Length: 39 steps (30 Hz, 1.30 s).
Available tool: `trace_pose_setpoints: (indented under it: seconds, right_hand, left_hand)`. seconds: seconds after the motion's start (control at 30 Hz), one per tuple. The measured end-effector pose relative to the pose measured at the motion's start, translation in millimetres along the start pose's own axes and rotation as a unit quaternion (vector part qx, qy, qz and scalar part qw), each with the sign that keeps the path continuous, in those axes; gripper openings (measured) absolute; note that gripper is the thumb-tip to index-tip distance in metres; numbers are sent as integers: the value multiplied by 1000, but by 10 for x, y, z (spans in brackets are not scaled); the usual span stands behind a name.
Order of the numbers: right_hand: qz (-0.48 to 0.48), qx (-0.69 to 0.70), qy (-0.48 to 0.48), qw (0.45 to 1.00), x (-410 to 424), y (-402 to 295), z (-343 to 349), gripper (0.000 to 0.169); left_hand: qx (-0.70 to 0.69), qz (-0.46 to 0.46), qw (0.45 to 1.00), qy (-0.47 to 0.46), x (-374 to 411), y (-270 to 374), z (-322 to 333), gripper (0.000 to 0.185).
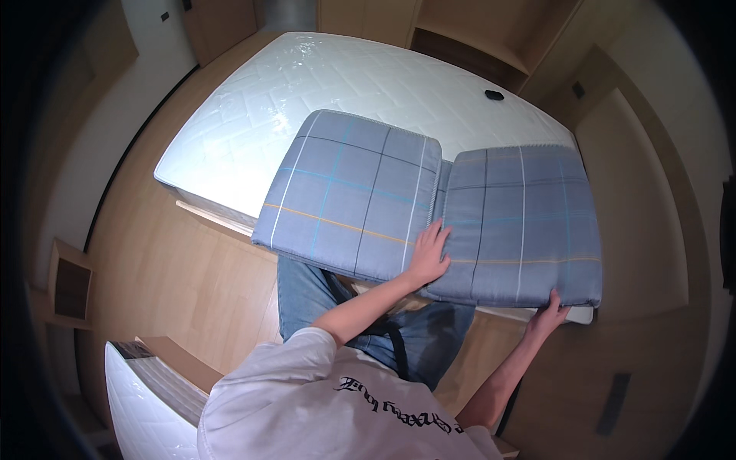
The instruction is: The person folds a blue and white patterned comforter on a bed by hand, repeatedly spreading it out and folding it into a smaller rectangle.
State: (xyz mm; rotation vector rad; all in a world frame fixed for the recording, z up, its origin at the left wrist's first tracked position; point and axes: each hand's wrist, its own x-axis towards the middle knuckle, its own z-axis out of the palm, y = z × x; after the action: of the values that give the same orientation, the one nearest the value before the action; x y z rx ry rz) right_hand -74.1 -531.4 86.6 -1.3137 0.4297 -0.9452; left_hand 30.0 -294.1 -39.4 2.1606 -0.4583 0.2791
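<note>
A grey-blue plaid folding mattress pad lies on a white quilted mattress (pixel 230 126) under shiny clear plastic. It forms two thick sections side by side, a left one (pixel 345 190) and a right one (pixel 517 218), with a narrow gap between them. My left hand (pixel 428 253) rests at the lower end of this gap, fingers spread, touching both sections. At the near right corner, my right hand (pixel 552 316) holds the edge of the right section, its thumb on top and its other fingers largely hidden below. The pad's near edge hangs over the mattress side, above my legs.
A small black object (pixel 494 95) lies on the far part of the mattress. Another plastic-covered mattress (pixel 146 408) is at the lower left. Wooden cabinets (pixel 368 17) stand beyond the bed, and a wooden panel (pixel 632 201) borders its right end. Wood flooring (pixel 172 276) shows at left.
</note>
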Motion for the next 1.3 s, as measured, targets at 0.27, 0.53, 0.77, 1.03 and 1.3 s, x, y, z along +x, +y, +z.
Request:
trace_pose_setpoints:
  seconds: [0.27, 0.53, 0.77, 1.03, 1.3]
  right_hand:
    - [-32, -80, -69, 994, -1084, -505, 979, 42]
    - [-294, -294, -625, 661, -2539, 26, 2479, 49]
    - [-151, -224, -590, 761, -2204, 300, 2470, 47]
    - [203, -226, -310, 901, -1263, 1204, 1564, 64]
    - [281, -82, -316, 902, -1478, 1544, 1633, 68]
  left_hand:
    - [-496, -124, 853, -102, 85, -722, 65, 52]
    - [-728, -254, 626, -111, -301, -941, -350, 41]
    - [-788, -351, 473, -180, -949, -1131, -1268, 35]
    - [-221, -327, 882, 258, -1140, -2359, -3571, 31]
    - [-115, -302, 946, -12, 586, -2037, -3436, 86]
